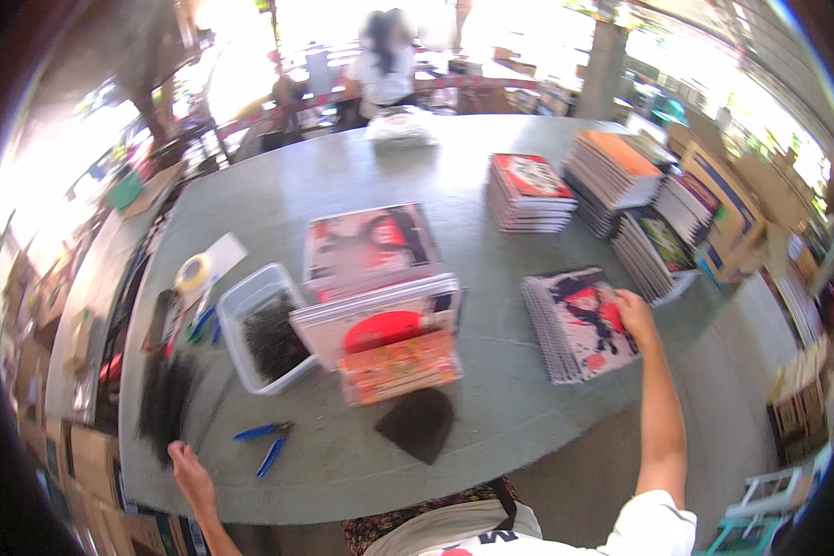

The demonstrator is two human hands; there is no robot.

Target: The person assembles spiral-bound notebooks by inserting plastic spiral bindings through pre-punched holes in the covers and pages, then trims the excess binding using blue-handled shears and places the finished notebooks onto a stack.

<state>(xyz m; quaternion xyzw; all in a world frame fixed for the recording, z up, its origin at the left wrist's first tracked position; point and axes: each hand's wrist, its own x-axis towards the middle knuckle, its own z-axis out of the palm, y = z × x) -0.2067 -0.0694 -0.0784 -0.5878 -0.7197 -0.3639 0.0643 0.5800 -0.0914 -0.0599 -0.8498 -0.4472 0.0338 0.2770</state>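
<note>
My right hand (635, 317) grips the right edge of a stack of spiral notebooks (584, 324) with a grey, red and black cover; the coils run along the left side. At the table's left front, my left hand (191, 474) is closed at the lower end of a bundle of long thin black strands (165, 398), blurred here. Blue-handled pliers (267, 445) lie to the right of that hand. A dark wedge-shaped piece (419, 424) rests near the front edge. Behind the pliers stands a clear plastic tub (241, 347) holding small dark bits.
Mid-table are a flat stack of printed covers (371, 243), upright booklets (380, 320) and an orange patterned box (400, 368). Notebook stacks (533, 195) and a cardboard box (723, 213) crowd the far right. Tape (193, 272) lies left. Another person (386, 74) is beyond the table.
</note>
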